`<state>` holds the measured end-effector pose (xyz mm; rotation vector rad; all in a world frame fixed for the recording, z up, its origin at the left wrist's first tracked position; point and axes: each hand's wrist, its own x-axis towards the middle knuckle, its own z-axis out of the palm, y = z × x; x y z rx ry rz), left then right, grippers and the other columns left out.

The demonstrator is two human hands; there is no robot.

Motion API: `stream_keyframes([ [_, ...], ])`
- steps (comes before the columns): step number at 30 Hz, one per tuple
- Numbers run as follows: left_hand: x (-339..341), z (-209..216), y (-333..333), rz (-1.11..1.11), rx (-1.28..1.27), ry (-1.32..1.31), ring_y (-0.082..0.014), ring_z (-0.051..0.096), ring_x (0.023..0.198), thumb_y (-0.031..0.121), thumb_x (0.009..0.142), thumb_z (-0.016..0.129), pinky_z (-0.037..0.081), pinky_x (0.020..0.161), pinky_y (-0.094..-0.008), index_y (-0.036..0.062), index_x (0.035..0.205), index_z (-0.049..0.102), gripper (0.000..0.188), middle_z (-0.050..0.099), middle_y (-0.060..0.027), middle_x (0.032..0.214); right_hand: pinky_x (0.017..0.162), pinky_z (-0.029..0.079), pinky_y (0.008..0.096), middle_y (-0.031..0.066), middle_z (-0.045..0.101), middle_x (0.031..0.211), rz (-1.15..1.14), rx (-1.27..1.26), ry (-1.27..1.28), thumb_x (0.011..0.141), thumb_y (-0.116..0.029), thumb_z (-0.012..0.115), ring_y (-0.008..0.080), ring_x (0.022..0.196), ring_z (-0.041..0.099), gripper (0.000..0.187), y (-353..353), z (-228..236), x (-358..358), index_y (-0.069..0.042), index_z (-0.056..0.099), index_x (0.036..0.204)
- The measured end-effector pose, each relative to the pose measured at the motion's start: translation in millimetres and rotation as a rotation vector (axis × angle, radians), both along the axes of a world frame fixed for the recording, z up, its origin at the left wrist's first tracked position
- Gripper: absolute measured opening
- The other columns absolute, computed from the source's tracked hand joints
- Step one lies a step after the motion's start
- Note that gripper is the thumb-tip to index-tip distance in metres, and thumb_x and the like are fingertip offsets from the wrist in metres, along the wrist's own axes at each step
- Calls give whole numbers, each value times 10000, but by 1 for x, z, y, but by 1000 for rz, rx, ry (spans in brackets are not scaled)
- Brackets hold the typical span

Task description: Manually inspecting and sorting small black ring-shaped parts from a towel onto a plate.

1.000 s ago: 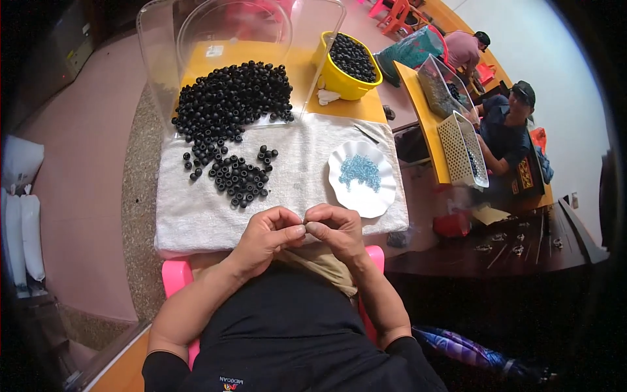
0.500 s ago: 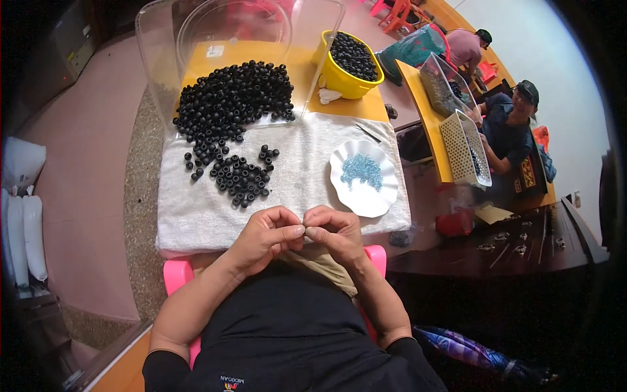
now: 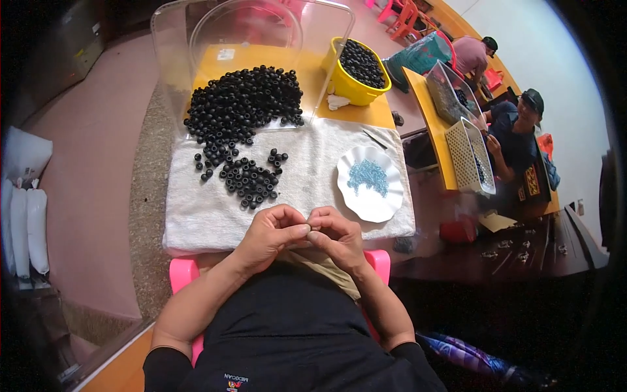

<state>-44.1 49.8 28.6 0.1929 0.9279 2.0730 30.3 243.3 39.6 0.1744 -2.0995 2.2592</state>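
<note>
My left hand [image 3: 271, 236] and my right hand [image 3: 336, 238] meet fingertip to fingertip over the front edge of the white towel [image 3: 300, 170]. Both are closed in a pinch around something tiny between them, too small to make out. Beyond my left hand lies a loose cluster of round black pieces with holes [image 3: 251, 183], and a larger black heap [image 3: 245, 101] spreads out behind it. Close to my right hand, a white scalloped plate [image 3: 369, 212] carries small clear-blue pieces [image 3: 369, 178]. Thin tweezers [image 3: 374, 138] lie behind the plate.
A clear plastic bin [image 3: 320, 78] stands tipped behind the black heap. Beside it is a yellow tub [image 3: 356, 91] full of black pieces. At right, a co-worker [image 3: 513, 134] sits by a table with a white perforated basket [image 3: 465, 153]. Pink chair parts [image 3: 185, 274] flank my lap.
The whole view has shifted slightly, so the table appears a little further right and lower. My hands keep their pinch together. The co-worker's hand has moved up from the basket.
</note>
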Motion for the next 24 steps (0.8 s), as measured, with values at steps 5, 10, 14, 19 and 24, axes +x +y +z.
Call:
stream_keyframes([
  [5,2,-5,2,58,26,-41,-168,707,917,38,953,696,627,838,-350,20,1044,627,116,693,-78,1000,854,527,263,112,574,1167,14,181,80,913,65,694,153,1016,616,224,-3,0,-5,42,671,1135],
  [10,3,-8,5,110,14,-58,-158,698,891,51,951,705,618,825,-329,24,1047,629,126,688,-69,982,772,505,304,109,613,1101,-41,341,160,912,-47,730,188,891,608,189,-6,1,-14,-24,666,1088],
  [14,3,-6,7,154,-8,-65,-129,678,860,66,942,727,590,772,-285,35,1041,648,131,683,-43,955,846,525,268,108,619,1144,166,565,-36,886,102,676,153,1009,638,214,16,25,-31,38,681,1091],
  [19,4,-5,7,165,9,-88,-116,659,828,75,932,745,580,769,-275,44,1026,659,131,675,-29,942,875,493,268,93,675,1062,40,621,94,887,70,691,149,978,632,162,32,31,-76,33,703,1045],
  [24,6,-4,6,151,-10,-91,-113,650,827,85,932,750,579,770,-267,44,1027,661,136,668,-22,937,803,552,311,122,702,1039,71,739,171,893,7,713,190,946,687,138,0,47,-141,18,711,1030],
])
